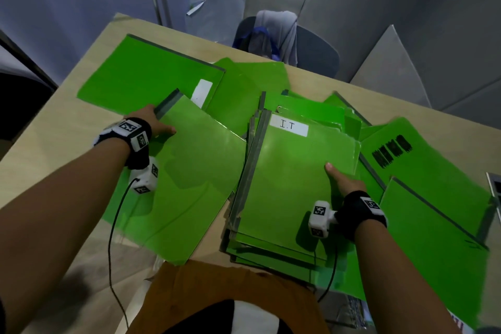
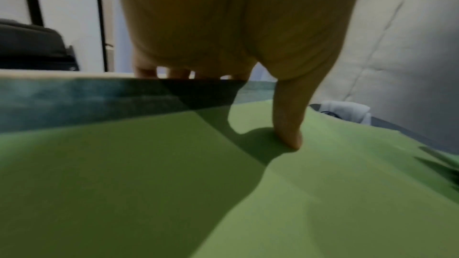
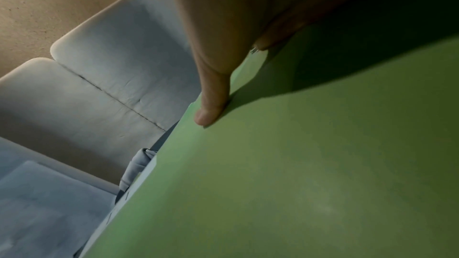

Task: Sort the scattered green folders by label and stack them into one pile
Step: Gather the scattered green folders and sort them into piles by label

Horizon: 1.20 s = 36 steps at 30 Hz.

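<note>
Green folders lie scattered over a light wooden table (image 1: 89, 46). My left hand (image 1: 154, 123) grips a blank green folder (image 1: 195, 176) at its grey spine, thumb on top and fingers beneath. In the left wrist view the thumb (image 2: 290, 125) presses on that folder (image 2: 174, 183). My right hand (image 1: 344, 182) holds the right edge of the top folder labelled "I.T" (image 1: 287, 171), which lies on a pile (image 1: 271, 249) in the middle. Its thumb (image 3: 208, 113) lies on the green cover (image 3: 323, 164), and its fingers are hidden under the edge.
A folder with a white label (image 1: 151, 73) lies at the far left. A folder with a blacked-out label (image 1: 423, 154) and another (image 1: 433, 238) lie at the right. A chair draped with grey cloth (image 1: 273, 35) stands beyond the far edge. Wrist cables hang near my body.
</note>
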Tool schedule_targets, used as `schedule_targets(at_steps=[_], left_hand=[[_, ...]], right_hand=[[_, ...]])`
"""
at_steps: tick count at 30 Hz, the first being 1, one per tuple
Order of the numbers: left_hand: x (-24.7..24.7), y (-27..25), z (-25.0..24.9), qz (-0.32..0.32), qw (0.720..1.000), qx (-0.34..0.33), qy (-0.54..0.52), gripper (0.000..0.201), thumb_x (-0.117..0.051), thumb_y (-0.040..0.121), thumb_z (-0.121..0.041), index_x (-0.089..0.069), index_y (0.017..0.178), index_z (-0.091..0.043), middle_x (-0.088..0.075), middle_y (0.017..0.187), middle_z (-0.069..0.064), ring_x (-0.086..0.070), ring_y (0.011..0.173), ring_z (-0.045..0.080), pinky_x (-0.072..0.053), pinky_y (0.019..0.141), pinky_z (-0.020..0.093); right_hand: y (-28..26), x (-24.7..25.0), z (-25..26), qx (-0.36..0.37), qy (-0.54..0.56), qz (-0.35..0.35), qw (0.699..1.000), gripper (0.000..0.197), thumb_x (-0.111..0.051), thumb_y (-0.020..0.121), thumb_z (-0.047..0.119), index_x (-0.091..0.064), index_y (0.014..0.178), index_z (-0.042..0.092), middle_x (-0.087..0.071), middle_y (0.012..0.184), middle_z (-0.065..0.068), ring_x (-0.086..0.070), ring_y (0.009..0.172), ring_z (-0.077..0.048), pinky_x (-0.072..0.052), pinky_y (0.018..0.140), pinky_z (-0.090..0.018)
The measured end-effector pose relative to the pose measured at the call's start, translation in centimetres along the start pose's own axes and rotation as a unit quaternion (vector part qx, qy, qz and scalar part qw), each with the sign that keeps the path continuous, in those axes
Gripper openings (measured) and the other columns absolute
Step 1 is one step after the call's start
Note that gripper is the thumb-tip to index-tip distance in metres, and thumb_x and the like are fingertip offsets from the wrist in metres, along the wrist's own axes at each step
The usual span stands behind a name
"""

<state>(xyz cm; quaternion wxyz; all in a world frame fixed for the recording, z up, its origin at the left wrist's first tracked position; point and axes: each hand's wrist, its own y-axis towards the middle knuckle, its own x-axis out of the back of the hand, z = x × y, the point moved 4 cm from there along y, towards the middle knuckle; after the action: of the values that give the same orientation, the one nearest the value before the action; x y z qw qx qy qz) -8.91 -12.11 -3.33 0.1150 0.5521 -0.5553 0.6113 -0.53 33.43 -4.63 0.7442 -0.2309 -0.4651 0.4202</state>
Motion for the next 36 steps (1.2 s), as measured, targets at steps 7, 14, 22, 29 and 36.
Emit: schedule_targets(at_steps=[7, 14, 22, 29, 36], left_hand=[[6.7, -7.4, -7.8, -0.178, 0.962, -0.174, 0.115, 0.036, -0.059, 0.090, -0.018, -0.043, 0.120, -0.004, -0.060, 0.106, 0.025, -0.060, 0.096, 0.043, -0.041, 0.069, 0.041], [8.7, -18.0, -16.9, -0.276, 0.865, -0.350, 0.232, 0.042, -0.050, 0.090, -0.010, -0.038, 0.130, -0.009, -0.057, 0.112, 0.021, -0.059, 0.099, 0.042, -0.030, 0.063, 0.038], [7.1, -17.0, -22.2, -0.115, 0.899, -0.413, -0.093, 0.050, -0.059, 0.090, -0.018, -0.040, 0.136, -0.012, -0.054, 0.126, 0.013, -0.052, 0.116, 0.029, -0.038, 0.083, 0.027], [-5.6, -8.9, -18.9, 0.004, 0.957, -0.168, -0.238, 0.065, -0.054, 0.091, 0.001, -0.027, 0.146, -0.019, -0.058, 0.123, 0.024, -0.060, 0.103, 0.038, -0.044, 0.074, 0.036], [-8.6, -5.9, -16.4, -0.015, 0.964, -0.086, -0.253, 0.048, -0.054, 0.095, -0.006, -0.035, 0.138, -0.010, -0.057, 0.126, 0.023, -0.060, 0.105, 0.038, -0.047, 0.081, 0.037]], right_hand=[[1.5, 0.0, -0.4, -0.021, -0.044, 0.040, 0.998, 0.135, -0.080, 0.030, 0.073, -0.033, 0.144, 0.018, -0.042, 0.140, -0.023, -0.054, 0.110, -0.049, -0.047, 0.084, -0.066], [1.8, 0.2, -0.4, 0.000, -0.050, 0.059, 0.997, 0.119, -0.079, 0.048, 0.068, -0.032, 0.145, 0.017, -0.036, 0.147, -0.020, -0.046, 0.121, -0.048, -0.044, 0.093, -0.064], [4.2, 1.1, -1.1, 0.035, 0.037, 0.110, 0.993, 0.067, -0.050, 0.081, 0.066, -0.048, 0.127, 0.017, -0.057, 0.117, -0.019, -0.065, 0.102, -0.035, -0.043, 0.099, -0.054], [2.9, 0.8, -1.3, 0.076, 0.145, 0.200, 0.966, 0.076, -0.038, 0.080, 0.079, -0.057, 0.130, 0.027, -0.061, 0.130, -0.008, -0.055, 0.121, -0.030, -0.033, 0.109, -0.055], [1.5, 1.5, -1.8, 0.048, 0.099, 0.183, 0.977, 0.122, -0.033, 0.051, 0.099, -0.020, 0.151, 0.030, -0.022, 0.158, -0.006, -0.024, 0.144, -0.030, -0.014, 0.114, -0.058]])
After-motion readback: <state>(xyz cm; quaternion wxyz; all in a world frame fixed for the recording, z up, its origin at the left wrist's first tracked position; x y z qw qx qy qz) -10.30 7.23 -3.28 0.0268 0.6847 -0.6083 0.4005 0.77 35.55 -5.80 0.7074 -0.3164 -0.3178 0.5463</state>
